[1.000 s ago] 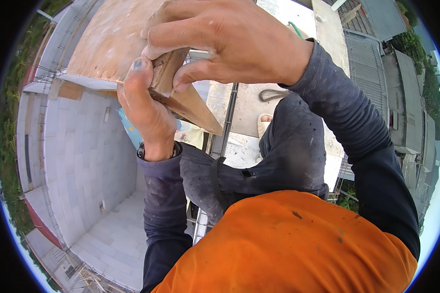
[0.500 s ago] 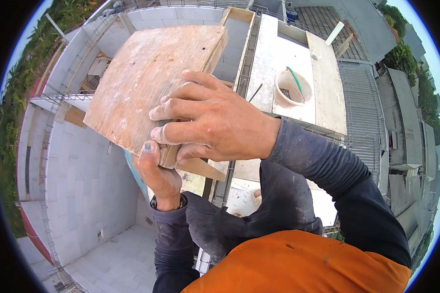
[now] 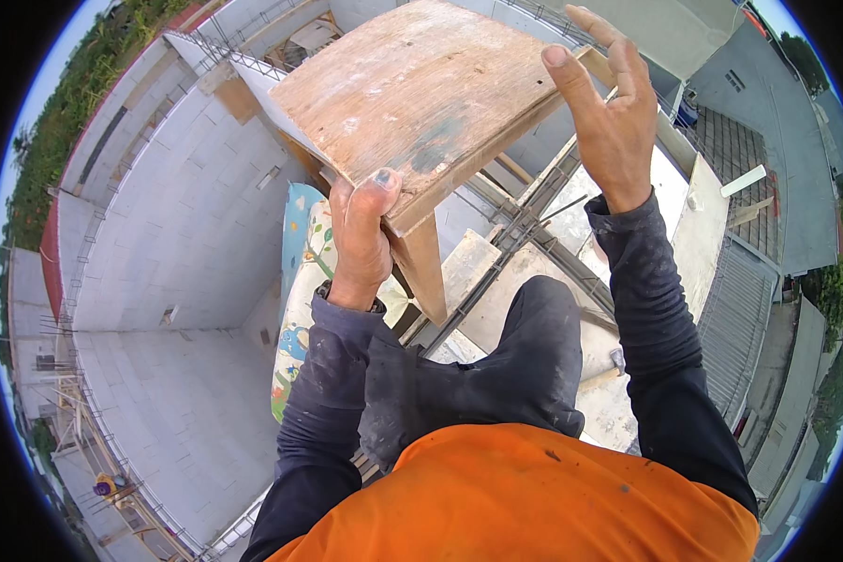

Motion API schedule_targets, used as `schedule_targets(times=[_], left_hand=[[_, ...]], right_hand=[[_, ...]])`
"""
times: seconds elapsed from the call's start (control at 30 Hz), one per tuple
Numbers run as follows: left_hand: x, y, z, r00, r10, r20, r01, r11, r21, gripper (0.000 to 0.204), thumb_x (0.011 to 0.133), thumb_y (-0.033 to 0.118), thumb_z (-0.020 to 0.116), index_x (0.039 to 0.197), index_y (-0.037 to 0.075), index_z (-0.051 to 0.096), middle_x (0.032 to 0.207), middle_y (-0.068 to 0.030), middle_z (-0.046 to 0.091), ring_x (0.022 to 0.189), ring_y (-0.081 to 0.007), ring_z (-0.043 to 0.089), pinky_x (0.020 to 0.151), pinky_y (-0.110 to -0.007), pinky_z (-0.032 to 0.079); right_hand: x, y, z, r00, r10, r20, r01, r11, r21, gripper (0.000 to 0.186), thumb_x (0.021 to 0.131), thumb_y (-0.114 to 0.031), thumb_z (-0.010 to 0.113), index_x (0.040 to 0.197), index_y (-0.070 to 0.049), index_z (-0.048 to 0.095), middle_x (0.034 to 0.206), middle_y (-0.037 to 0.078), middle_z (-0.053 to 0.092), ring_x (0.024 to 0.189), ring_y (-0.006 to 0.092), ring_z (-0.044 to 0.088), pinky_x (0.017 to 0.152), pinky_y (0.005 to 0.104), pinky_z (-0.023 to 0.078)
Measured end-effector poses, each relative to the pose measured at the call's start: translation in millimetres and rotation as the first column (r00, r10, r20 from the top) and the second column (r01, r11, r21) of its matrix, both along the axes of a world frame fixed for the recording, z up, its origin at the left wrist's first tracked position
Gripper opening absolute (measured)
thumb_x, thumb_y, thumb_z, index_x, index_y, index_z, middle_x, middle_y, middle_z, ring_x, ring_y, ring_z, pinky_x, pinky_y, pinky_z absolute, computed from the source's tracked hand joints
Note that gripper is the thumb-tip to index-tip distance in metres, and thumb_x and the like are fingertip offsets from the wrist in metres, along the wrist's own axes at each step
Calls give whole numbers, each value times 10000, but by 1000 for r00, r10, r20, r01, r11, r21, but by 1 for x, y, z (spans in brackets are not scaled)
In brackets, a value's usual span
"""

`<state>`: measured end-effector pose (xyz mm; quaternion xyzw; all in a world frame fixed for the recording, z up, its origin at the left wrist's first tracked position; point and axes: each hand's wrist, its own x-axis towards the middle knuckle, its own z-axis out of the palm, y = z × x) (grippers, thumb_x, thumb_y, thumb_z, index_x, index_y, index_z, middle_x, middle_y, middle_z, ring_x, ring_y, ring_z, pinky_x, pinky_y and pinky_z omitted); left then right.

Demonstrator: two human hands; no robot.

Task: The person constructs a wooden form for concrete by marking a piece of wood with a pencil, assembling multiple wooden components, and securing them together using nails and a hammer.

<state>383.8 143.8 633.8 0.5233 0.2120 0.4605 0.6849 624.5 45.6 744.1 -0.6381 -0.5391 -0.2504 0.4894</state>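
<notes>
A plywood panel [image 3: 440, 84] with timber edging and a wooden piece [image 3: 421, 267] angled down beneath its near corner is tilted up in front of me. My left hand [image 3: 361, 234] is closed on its near left corner, thumb on the top face and fingers hidden below. At the panel's right corner, my right hand [image 3: 618, 117] is raised with thumb and fingers apart. Whether that thumb touches the edge I cannot tell. A dark stained patch marks the panel near its close edge.
White block walls [image 3: 178, 215] drop away into a deep room on the left. Steel rebar [image 3: 496, 253] crosses between boards by my knee. A hammer [image 3: 601, 378] lies on a board at my right. Patterned cloth-like sheeting [image 3: 295, 347] hangs at my left. Corrugated roofing [image 3: 745, 318] lies further right.
The panel has swung right across my view and turned. My right hand has left its near edge and opened up at the right corner. My left hand keeps its grip.
</notes>
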Motion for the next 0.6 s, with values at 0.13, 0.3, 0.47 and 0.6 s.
schedule_targets(times=[0.13, 0.3, 0.47, 0.6], left_hand=[[-5, -16, 13, 999, 9, 47, -6, 998, -68, 601, 860, 397, 594, 1219, -85, 575, 992, -223, 683, 801, -293, 694, 701, -393, 578], [-20, -28, 19, 999, -6, 41, 9, 996, -89, 630, 857, 414, 588, 1209, -107, 564, 936, -262, 675, 745, -342, 688, 696, -443, 583], [-24, -26, 18, 999, 4, 50, 4, 988, -154, 638, 872, 427, 581, 1217, -108, 547, 936, -275, 667, 806, -387, 689, 715, -490, 585], [-5, -30, 20, 984, 169, 62, -148, 955, -256, 664, 896, 469, 543, 1237, -100, 547, 932, -256, 662, 851, -380, 670, 738, -487, 561]], right_hand=[[35, 10, -11, 884, 242, -401, -246, 968, 40, 260, 995, -207, 648, 1143, 6, 679, 1029, 78, 708, 939, 162, 633, 838, 310, 493], [56, 6, -51, 762, 244, -600, -338, 940, -48, 250, 1006, -235, 636, 1081, -7, 704, 938, 19, 683, 837, 102, 620, 779, 274, 507], [34, 9, -46, 735, 251, -630, -323, 946, 0, 236, 1012, -239, 593, 1016, -28, 697, 913, 13, 666, 808, 92, 609, 720, 282, 512], [53, 0, -44, 665, 266, -698, -353, 935, 20, 274, 1020, -269, 577, 1083, -28, 692, 953, 35, 675, 873, 139, 652, 755, 317, 556]])
